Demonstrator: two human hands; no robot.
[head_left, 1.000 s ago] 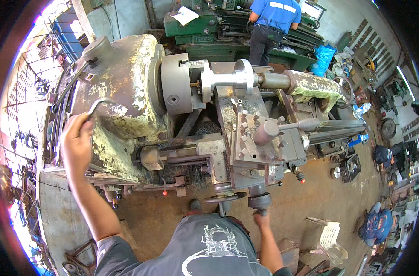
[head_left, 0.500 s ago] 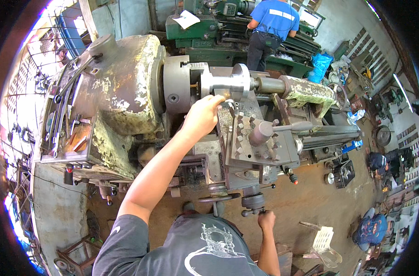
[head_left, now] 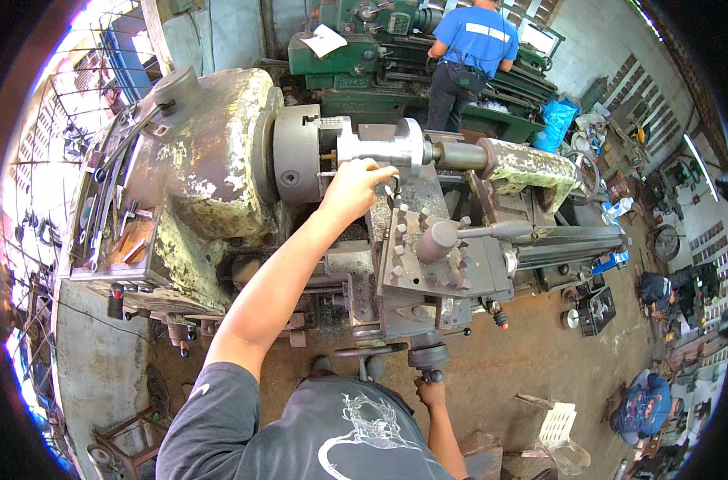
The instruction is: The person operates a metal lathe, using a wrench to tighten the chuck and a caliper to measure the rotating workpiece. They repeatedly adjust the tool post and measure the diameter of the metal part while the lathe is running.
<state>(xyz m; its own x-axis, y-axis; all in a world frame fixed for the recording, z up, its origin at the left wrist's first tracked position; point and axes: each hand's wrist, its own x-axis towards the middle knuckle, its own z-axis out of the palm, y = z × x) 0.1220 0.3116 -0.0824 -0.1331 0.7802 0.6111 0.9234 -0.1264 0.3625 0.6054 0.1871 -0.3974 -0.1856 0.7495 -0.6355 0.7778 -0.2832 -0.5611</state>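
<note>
The left arm reaches up from the lower left of the frame, elbow slightly bent and forearm slanting toward upper center. At its end the left hand point(head_left: 350, 192) is palm down, its back to the camera, just in front of a shiny flanged metal workpiece point(head_left: 386, 151). Its fingers are bent and point right; whether they are clamped on anything, I cannot tell.

The workpiece lies horizontally at upper center between the gray lathe chuck point(head_left: 298, 160) on its left and the tailstock point(head_left: 532, 164) on its right. Below and right of the left hand sits the square tool post point(head_left: 408, 264), with bolts along its edges.

The right forearm rises from the lower edge, right of center. The right hand point(head_left: 431, 392) is lower, its fingers curled around the crank handle point(head_left: 433, 375), right of the larger handwheel point(head_left: 370, 350).
</note>
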